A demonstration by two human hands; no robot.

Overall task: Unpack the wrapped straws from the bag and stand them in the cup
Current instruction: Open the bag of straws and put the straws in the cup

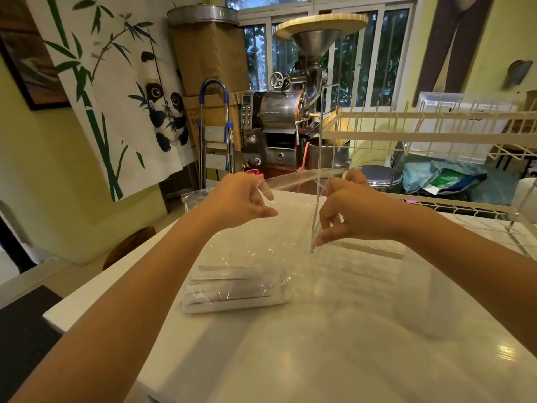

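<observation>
- Nearest: bare white counter [334, 359], lots of free room in front; its left edge drops off diagonally towards the floor.
- Wrapped straws [236, 289] lie in a flat bundle on the counter, apparently inside the bottom end of the clear bag [261, 245], left of centre and not far from that left edge.
- Blurry pale round shape at right on the counter [430, 312], maybe the cup; can't tell. No cup clearly seen otherwise.
- Left hand [241, 199] pinches the bag's top edge btw thumb and fingers, held up above the counter.
- Right hand [351, 210] pinches the opposite side of the bag mouth, fingers pointing down; both hands are closed on film, pulling it apart.
- Step in hand, as I judge it: opening the bag mouth. Do it well: pull sideways evenly, keep the bottom resting on the counter so the straws don't slide out towards the left edge, then free one hand to reach in.
- Thin film is likely to cling and tear; gentle tension is enough.
- Right and beyond: white wire rack [436, 135] stands near the right hand, so keep that elbow in.
- Far: metal roasting machine [282, 117], panda curtain [130, 91], windows; well apart, no obstacle.
</observation>
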